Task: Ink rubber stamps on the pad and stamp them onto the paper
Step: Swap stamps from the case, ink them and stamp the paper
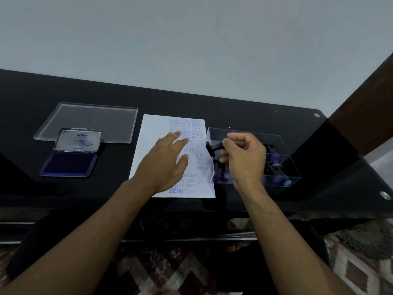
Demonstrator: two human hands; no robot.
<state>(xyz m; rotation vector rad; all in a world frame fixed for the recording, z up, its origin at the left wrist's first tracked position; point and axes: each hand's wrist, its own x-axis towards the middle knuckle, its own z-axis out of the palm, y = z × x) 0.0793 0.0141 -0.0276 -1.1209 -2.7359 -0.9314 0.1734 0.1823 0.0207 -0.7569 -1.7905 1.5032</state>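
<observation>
Black desk: the left hand lies flat on the paper, while the right hand pinches a black stamp beside it. Pressing squarely on the ink pad, far left of both hands, should ink it evenly.

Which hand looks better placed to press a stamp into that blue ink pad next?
The right hand, probably: it already grips a black stamp above the clear box. The left hand lies flat on the paper, nearer the ink pad but holding no stamp.
</observation>
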